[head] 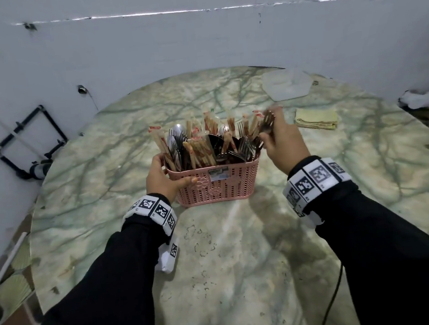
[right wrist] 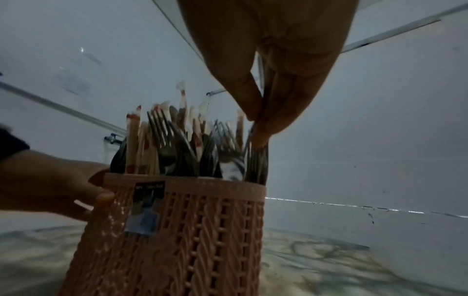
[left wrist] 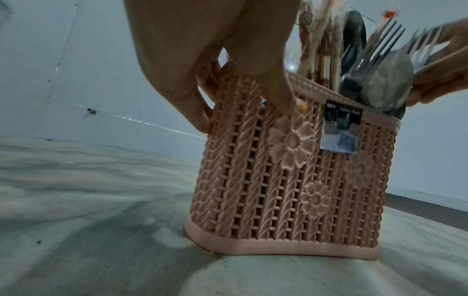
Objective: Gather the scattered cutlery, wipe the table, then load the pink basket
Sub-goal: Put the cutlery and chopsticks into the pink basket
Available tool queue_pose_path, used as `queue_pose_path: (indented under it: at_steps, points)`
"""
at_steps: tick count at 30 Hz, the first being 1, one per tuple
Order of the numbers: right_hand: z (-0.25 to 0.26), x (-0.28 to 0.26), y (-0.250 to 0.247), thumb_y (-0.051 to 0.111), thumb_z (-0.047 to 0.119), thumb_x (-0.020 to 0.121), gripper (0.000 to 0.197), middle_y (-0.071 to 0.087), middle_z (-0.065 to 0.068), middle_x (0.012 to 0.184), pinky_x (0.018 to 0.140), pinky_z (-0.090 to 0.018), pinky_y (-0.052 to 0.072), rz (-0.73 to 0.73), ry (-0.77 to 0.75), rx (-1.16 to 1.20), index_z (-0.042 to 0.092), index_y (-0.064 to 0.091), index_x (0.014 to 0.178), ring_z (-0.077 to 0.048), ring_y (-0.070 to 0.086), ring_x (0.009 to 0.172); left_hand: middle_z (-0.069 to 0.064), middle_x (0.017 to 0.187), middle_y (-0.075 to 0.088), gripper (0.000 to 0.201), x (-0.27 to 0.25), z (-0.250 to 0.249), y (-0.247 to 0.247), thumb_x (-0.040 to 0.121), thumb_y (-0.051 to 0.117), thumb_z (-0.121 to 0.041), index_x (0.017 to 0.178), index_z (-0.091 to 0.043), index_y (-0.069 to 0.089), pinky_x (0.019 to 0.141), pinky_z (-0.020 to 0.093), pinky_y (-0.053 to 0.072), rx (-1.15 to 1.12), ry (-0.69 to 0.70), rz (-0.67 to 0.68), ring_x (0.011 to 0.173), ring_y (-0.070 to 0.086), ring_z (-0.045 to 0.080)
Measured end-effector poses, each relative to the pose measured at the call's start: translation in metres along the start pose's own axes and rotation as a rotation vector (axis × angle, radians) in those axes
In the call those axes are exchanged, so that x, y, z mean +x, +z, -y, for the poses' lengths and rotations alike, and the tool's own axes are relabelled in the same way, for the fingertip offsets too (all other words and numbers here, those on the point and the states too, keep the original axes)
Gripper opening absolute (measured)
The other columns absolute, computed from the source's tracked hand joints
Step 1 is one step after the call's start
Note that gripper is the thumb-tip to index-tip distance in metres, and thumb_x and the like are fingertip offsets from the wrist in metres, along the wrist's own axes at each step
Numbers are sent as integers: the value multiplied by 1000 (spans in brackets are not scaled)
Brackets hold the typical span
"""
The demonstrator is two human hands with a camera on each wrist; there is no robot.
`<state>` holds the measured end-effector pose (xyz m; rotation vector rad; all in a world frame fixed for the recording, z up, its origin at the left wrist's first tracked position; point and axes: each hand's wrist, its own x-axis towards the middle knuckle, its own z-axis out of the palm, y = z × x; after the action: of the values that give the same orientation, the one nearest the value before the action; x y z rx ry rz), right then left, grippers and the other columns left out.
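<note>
Right hand (head: 282, 139): thumb and fingers (right wrist: 253, 100) pinch a bunch of forks (right wrist: 257, 160) by the tines, their handles already inside the right end of the basket (head: 218, 185), which stands mid-table (head: 244, 252). Left hand (head: 161, 178): fingers (left wrist: 283, 90) curl round the basket's left end, thumb on the front wall, steadying it. Risk, as judged: the load is dense with spoons and chopsticks (head: 201, 150), so the forks may jam and tip the basket or spill.
</note>
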<state>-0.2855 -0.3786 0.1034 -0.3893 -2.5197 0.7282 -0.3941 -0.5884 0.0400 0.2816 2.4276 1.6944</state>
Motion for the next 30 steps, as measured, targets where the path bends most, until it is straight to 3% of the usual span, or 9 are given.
queue_pose_path:
  at_steps: [3,5,7,9,15,20,22,25,30]
  points:
    - [-1,-3,3,38,19,100,39,63,-13,91,61,-32,37,131,-16,-34,9,32,137,-31,59,78,4,120,59,77,-1,0,0,62,81,0,128,-9,43,84,22,41,2,9,-9,94,51,9]
    - [-3,-5,2,35,23,101,35,61,-4,89,62,-28,33,-14,-60,16,11,41,132,-24,57,76,3,119,60,77,0,1,0,61,81,0,127,-10,43,84,22,41,-1,7,-14,94,52,10]
    - [-3,-5,2,41,20,98,28,66,-6,91,65,-25,34,-187,-106,56,10,54,121,-22,59,78,2,118,59,76,1,1,0,61,81,0,127,-10,43,85,23,41,-4,5,-11,96,52,10]
    - [-1,-4,2,47,15,95,22,68,-9,89,64,-23,32,-255,-104,-2,8,62,110,-25,60,75,1,117,59,76,1,2,0,61,82,-1,126,-10,44,86,24,42,-2,4,-7,97,52,11]
    - [20,12,-16,42,15,96,22,67,-13,92,62,-32,33,-83,9,-348,8,61,104,-34,59,86,0,115,59,77,3,4,-1,60,82,-2,126,-10,44,85,25,43,16,10,-10,95,54,11]
    - [29,14,-40,53,6,88,22,71,-4,92,80,-33,37,-188,-62,-318,16,65,103,-29,63,88,0,112,60,76,3,3,0,60,83,-1,124,-9,44,83,25,44,25,24,-11,92,53,12]
    - [27,14,-37,52,9,91,22,71,3,91,90,-35,35,-89,-99,-421,24,66,99,-22,63,86,0,111,60,76,3,4,0,59,84,-2,124,-9,44,83,25,44,27,28,-13,93,54,12]
    - [16,9,-19,51,18,95,24,69,3,100,91,-35,31,103,-66,-516,33,66,107,-19,60,94,-1,109,59,76,2,3,0,59,84,-2,124,-9,44,83,25,44,31,26,-14,94,53,12]
    - [-4,-2,6,49,22,95,42,52,-7,122,88,-35,31,154,-36,-542,32,47,135,-25,47,109,-4,106,57,76,1,1,-1,60,83,-2,124,-9,44,84,23,43,18,22,-3,94,53,11]
